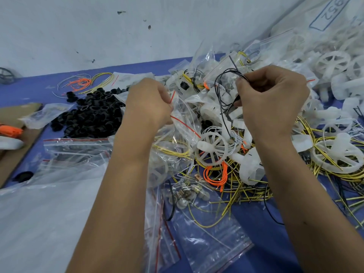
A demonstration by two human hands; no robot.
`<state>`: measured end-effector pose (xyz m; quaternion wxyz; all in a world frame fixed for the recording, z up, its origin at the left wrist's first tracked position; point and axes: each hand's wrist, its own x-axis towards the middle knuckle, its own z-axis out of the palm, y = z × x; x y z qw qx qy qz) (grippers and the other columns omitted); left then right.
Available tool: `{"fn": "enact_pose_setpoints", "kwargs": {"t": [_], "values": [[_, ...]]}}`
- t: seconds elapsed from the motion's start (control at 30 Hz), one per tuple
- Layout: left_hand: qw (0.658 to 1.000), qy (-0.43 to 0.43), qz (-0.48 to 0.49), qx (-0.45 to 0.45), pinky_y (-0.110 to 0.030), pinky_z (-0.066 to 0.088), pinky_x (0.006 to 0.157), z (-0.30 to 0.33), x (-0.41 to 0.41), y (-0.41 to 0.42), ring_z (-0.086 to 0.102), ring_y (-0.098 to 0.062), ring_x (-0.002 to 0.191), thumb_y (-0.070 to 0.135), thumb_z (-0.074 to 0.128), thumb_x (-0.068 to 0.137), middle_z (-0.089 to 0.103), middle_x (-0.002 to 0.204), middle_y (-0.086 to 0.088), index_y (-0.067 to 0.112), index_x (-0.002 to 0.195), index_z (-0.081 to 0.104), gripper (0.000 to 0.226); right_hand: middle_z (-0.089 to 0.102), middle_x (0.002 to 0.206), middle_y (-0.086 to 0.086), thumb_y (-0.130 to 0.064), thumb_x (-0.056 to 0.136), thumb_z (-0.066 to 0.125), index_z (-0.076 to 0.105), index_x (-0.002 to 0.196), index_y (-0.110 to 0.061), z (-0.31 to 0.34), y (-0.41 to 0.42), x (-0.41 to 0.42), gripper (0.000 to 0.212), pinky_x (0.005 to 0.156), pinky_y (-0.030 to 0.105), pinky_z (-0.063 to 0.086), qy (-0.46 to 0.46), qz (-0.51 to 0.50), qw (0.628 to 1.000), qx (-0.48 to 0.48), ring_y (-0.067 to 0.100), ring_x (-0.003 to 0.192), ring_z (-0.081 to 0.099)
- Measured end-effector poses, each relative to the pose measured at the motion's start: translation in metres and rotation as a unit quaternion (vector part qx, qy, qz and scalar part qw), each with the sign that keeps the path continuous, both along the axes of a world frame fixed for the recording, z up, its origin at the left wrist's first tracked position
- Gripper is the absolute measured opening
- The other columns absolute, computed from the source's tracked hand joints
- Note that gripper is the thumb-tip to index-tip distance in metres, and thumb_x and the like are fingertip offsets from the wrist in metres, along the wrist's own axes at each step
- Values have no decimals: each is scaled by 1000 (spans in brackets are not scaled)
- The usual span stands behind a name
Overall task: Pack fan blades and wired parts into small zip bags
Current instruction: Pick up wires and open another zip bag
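We see a blue worktop (256, 233) crowded with loose parts, and both forearms reach across the middle of it, covering much of what lies beneath. To the left sits a heap of black rings (92, 113), with a few orange and yellow wires (84, 83) beyond it near the pale wall (98, 26), and a piece of cardboard (13, 146) runs off the left edge. A tangle of yellow wires (246, 194) and an orange wire loop (215, 177) spreads at lower right around a white fan blade (213, 148), and more white fan parts (332, 62) pile up at upper right. Our left hand (149, 103) pinches the red-striped mouth of a small zip bag (183, 117), fingers curled on its edge, and the bag hangs over the pile just beside the fan blade. Our right hand (273, 99) has its fingers curled on a thin black wire (222, 89) that loops between the two hands. Flat zip bags (76, 146) lie left of the arms; another bag (199, 196) near the bottom holds small metal pieces too small to identify. A large printed bag (332, 14) is cut off at the top right corner, and we cannot tell what the held bag contains.
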<state>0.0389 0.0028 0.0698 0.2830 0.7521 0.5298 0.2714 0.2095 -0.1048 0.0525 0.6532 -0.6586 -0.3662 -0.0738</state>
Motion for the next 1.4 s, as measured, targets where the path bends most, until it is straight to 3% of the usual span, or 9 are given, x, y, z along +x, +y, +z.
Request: {"fn": "enact_pose_setpoints", "kwargs": {"t": [0.2,0.37,0.6,0.73,1.0,1.1,1.17,1.27,1.4], "values": [[1000,13,13,-10,-41,63,81,13,-10,-6,76,-23,69,7,77,87,74,75,-13,11,76,69,14,72,65,2,-12,83,78,77,81,-9,6,-1,-8,4,54,36,59,44,103,993,22,19,53,70],[994,-79,-57,-42,-16,52,51,23,-6,-13,62,-4,45,2,71,93,70,77,-11,9,80,64,16,73,67,10,-6,81,82,76,78,-6,7,6,-19,7,52,36,58,42,250,962,-104,23,50,68],[990,-89,-106,-4,-22,51,58,31,-6,-18,56,-3,48,6,67,95,66,62,1,13,80,62,18,71,57,3,-6,79,82,76,70,-11,18,16,-21,12,54,24,57,-131,266,893,-339,14,51,69],[978,-84,-193,-12,-19,50,55,39,-8,-28,57,-8,52,3,68,95,63,56,3,11,79,62,19,71,68,17,-3,81,69,74,71,0,25,22,-31,11,65,35,60,-276,233,841,-404,28,64,70],[975,-75,-209,-17,-19,49,52,40,-7,-29,56,-6,47,4,67,96,64,52,3,9,80,62,17,69,68,25,2,77,75,77,74,0,10,28,-34,4,47,24,45,105,332,916,-199,16,49,56],[964,-103,-243,-41,-24,49,54,41,-6,-32,56,-14,53,0,65,96,65,60,-4,5,82,63,15,63,55,10,-9,81,57,68,61,-10,-4,30,-46,22,46,24,41,-17,264,951,-161,14,49,57],[956,-137,-253,-52,-28,46,55,40,-5,-33,52,-21,57,-1,64,96,63,66,-12,5,82,63,15,64,73,20,-2,92,54,67,82,3,-13,33,-49,18,62,33,43,-119,226,946,-202,32,71,62],[955,-163,-240,-64,-24,43,53,38,-5,-31,50,-19,57,-1,63,97,61,67,-12,4,84,62,14,68,96,30,11,93,58,62,100,16,-12,31,-50,10,83,50,54,-69,412,869,-264,45,94,66],[951,-176,-240,-79,-23,42,54,36,-6,-28,50,-18,57,-1,63,97,61,66,-9,4,84,62,14,72,80,-2,16,91,46,74,76,-19,-4,21,-43,47,81,30,60,179,628,716,-244,10,80,69]]}}
